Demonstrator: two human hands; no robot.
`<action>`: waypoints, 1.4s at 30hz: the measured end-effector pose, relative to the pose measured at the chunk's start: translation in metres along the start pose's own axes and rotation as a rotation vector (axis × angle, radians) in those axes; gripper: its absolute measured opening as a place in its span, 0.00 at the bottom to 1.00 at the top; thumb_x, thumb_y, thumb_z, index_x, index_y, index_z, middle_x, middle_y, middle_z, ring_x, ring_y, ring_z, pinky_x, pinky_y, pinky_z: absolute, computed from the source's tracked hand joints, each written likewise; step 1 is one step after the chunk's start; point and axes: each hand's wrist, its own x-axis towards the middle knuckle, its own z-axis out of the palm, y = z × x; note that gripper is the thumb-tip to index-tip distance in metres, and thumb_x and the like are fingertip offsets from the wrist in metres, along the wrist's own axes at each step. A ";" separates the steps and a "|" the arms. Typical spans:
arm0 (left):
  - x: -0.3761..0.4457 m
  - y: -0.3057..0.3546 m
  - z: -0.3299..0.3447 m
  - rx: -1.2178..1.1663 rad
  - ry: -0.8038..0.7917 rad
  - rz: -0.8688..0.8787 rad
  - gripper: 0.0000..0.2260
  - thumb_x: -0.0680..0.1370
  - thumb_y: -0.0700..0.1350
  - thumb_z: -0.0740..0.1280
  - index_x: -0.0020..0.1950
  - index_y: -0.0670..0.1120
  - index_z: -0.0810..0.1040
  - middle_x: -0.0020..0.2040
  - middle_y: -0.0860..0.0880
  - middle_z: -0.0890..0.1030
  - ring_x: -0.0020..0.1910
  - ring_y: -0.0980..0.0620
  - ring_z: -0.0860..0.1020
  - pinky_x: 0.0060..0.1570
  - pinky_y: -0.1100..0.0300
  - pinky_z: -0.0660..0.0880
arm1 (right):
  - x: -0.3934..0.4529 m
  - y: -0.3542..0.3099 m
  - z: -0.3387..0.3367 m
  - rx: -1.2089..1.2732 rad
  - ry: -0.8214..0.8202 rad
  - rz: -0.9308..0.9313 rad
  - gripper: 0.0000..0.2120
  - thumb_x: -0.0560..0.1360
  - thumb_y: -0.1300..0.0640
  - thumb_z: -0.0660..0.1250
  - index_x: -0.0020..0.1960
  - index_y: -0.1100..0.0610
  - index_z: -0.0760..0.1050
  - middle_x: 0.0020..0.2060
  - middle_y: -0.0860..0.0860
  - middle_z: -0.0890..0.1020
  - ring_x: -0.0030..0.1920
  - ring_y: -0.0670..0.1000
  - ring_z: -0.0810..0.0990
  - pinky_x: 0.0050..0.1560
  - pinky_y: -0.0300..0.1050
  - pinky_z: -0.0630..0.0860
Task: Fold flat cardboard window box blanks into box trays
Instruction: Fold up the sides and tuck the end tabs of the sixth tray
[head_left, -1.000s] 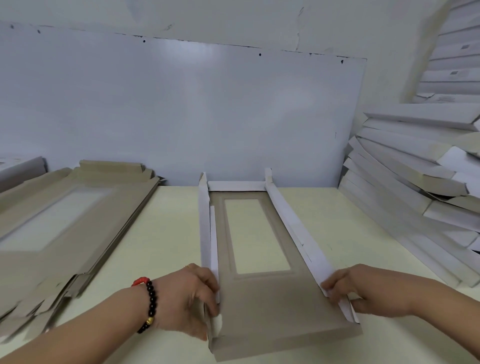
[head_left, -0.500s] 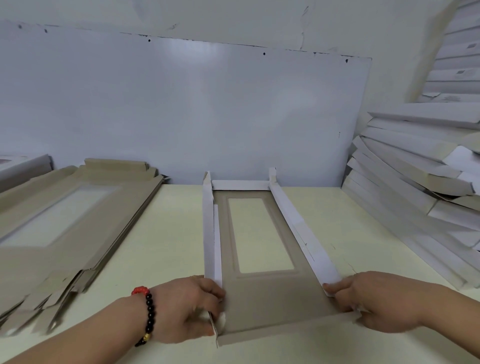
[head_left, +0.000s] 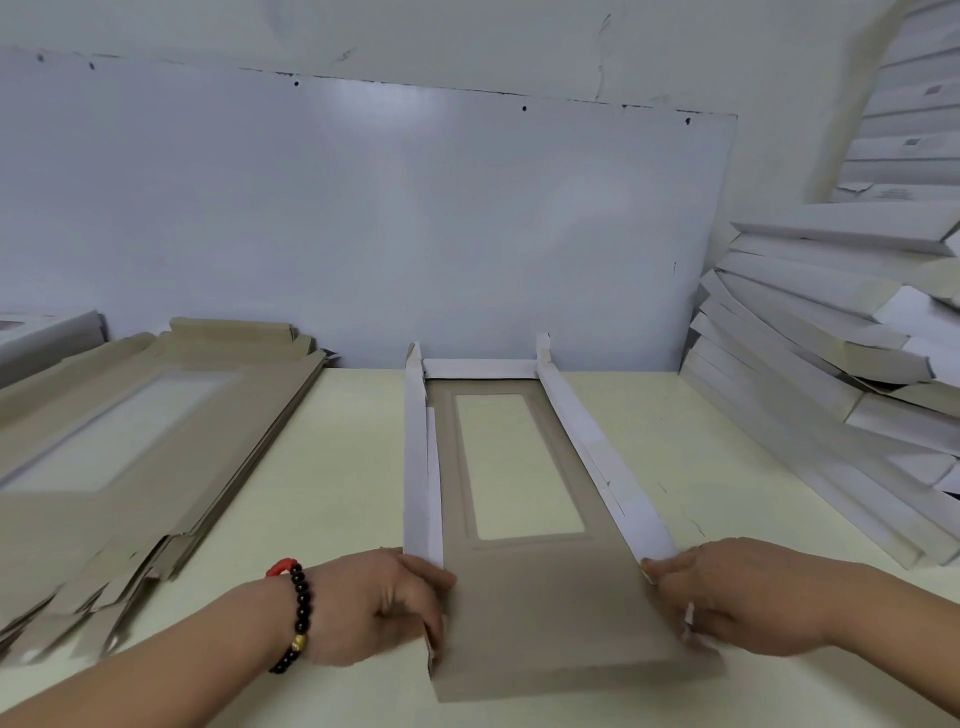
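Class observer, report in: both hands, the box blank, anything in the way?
Left hand grips the near left wall; right hand grips the near right wall. Window box blank: long walls and far wall up, near flap flat. Nothing in the way.

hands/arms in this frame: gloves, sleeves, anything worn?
No gloves: both hands, the left hand and the right hand, are bare, and no sleeves show on the visible forearms. The left wrist carries a beaded bracelet: mostly black round beads, a red piece at the top, one gold bead lower down. Nothing is worn on the right wrist.
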 end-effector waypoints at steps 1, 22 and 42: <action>0.002 0.001 -0.001 0.004 0.019 -0.018 0.10 0.80 0.41 0.62 0.54 0.48 0.83 0.63 0.57 0.76 0.63 0.68 0.70 0.61 0.72 0.66 | 0.002 0.001 0.001 -0.001 0.022 0.023 0.10 0.79 0.50 0.56 0.58 0.45 0.69 0.60 0.39 0.76 0.55 0.44 0.75 0.53 0.41 0.71; -0.001 0.002 0.000 0.016 -0.041 -0.103 0.07 0.77 0.46 0.69 0.53 0.49 0.84 0.66 0.58 0.70 0.62 0.75 0.65 0.64 0.68 0.67 | 0.041 -0.059 0.039 -0.158 0.368 0.503 0.28 0.74 0.28 0.48 0.59 0.48 0.67 0.54 0.48 0.77 0.55 0.52 0.77 0.51 0.48 0.65; 0.000 0.009 0.007 -0.476 0.159 -0.303 0.18 0.73 0.60 0.63 0.43 0.48 0.81 0.46 0.45 0.82 0.45 0.50 0.76 0.63 0.38 0.67 | 0.040 -0.061 0.041 -0.161 0.363 0.557 0.34 0.69 0.23 0.44 0.59 0.48 0.66 0.53 0.47 0.76 0.54 0.51 0.76 0.50 0.48 0.65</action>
